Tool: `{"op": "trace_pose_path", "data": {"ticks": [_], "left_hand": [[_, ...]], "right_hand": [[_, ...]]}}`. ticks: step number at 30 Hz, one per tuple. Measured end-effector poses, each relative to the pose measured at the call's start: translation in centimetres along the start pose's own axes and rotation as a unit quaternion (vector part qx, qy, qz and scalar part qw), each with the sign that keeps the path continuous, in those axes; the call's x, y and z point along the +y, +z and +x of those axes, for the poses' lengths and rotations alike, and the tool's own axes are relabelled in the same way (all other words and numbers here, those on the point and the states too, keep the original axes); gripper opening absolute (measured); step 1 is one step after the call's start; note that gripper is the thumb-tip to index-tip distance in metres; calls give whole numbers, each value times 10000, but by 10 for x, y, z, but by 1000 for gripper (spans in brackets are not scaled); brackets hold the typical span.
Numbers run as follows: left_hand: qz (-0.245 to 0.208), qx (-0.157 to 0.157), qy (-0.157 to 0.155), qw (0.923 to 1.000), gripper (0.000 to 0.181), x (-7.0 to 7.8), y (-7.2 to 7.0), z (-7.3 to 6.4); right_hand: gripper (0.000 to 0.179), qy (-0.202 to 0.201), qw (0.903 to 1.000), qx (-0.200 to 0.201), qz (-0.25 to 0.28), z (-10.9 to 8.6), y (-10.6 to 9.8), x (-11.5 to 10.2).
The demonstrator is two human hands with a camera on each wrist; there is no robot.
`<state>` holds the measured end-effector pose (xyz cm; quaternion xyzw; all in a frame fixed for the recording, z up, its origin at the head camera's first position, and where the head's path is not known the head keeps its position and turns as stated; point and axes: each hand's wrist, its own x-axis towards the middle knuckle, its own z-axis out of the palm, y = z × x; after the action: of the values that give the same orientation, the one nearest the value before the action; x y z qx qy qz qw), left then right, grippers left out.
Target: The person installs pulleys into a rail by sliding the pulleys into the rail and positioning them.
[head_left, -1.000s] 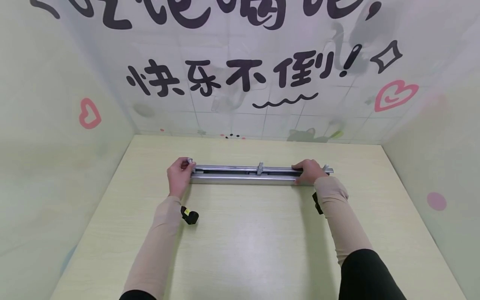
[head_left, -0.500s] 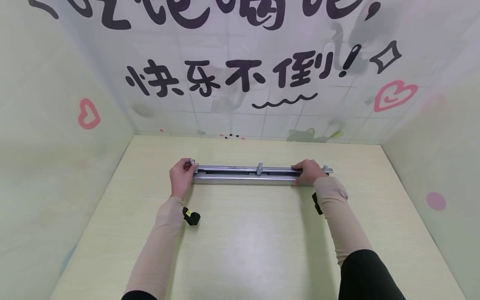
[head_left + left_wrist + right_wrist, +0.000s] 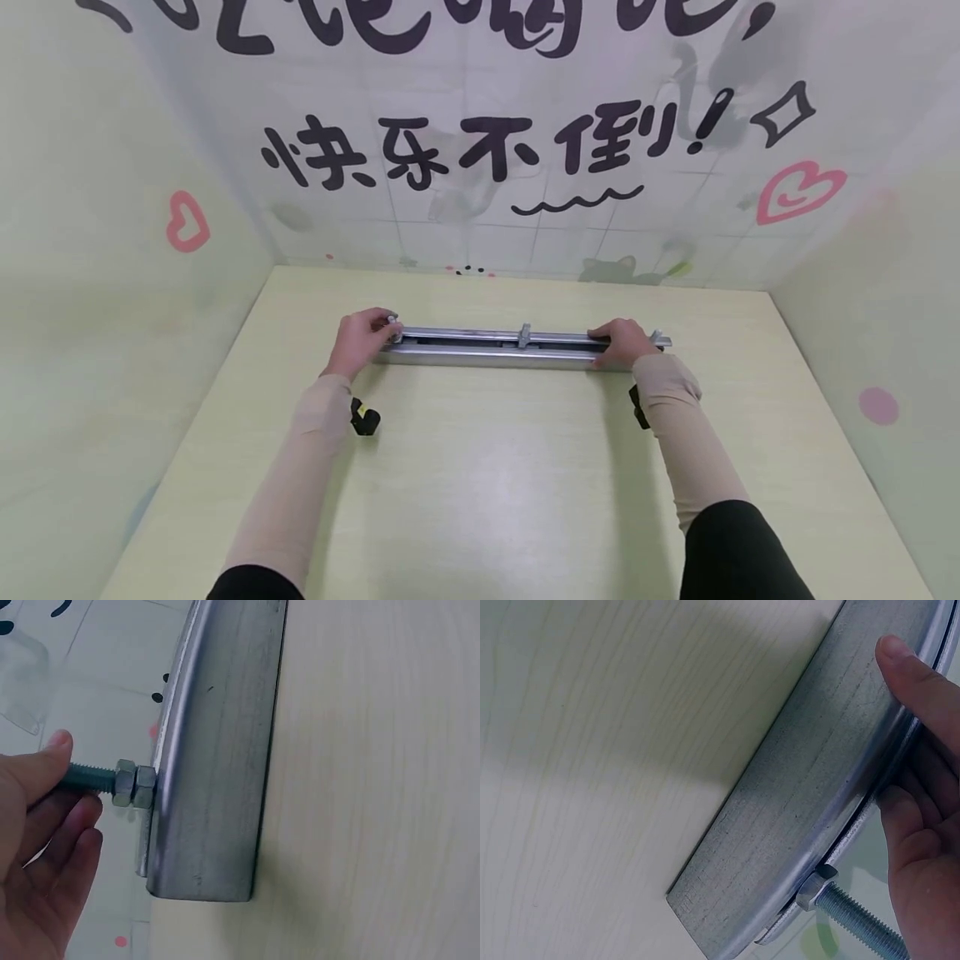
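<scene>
A long silver metal channel [image 3: 495, 362] lies across the back half of the table, its slot facing up. At its left end, my left hand [image 3: 362, 343] pinches a threaded bolt [image 3: 94, 778] between thumb and fingers. Two hex nuts [image 3: 133, 784] sit on that bolt, against the channel's slotted side. Near the right end, my right hand [image 3: 626, 343] grips the channel, thumb on its side wall and fingers over the slotted side. Beside this hand, another bolt [image 3: 862, 919] with a nut [image 3: 817, 886] sticks out of the slot. A third bolt [image 3: 524, 335] stands mid-channel.
The pale wood-grain table [image 3: 487, 483] is bordered by a printed back sheet [image 3: 480, 242] with black lettering. Light side walls [image 3: 90, 333] rise at left and right. A black wrist camera [image 3: 365, 418] hangs under the left forearm.
My left wrist and forearm have swung out to the left while the fingers stay at the end bolt. The head view has shifted slightly. My right hand keeps its grip on the channel.
</scene>
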<state>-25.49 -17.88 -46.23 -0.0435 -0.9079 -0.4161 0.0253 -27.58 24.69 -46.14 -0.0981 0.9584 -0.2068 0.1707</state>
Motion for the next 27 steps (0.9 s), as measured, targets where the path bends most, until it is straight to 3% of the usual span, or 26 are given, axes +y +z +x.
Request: {"op": "trace_pose_path", "data": {"ticks": [5,10,13,22,27], "left_hand": [[305,-248,130,9991,24,1,-5,4],[180,-383,-109,9990,24,0,-6,5],[127,-380,-253,9989,26,1,-4,4],[218,-79,-221,9995,24,3,3,7],[251,-221,-300,9990,26,-1,10,0]], "right_hand": [[60,-12,10000,2,-34,-1,-1,-2],[60,-22,10000,15,20,-1,0,-3],[61,-28,9999,32,93,0,0,-2],[59,-148,9998,112,22,4,4,3],[59,-439,9989,99,-141,-2,15,6]]}}
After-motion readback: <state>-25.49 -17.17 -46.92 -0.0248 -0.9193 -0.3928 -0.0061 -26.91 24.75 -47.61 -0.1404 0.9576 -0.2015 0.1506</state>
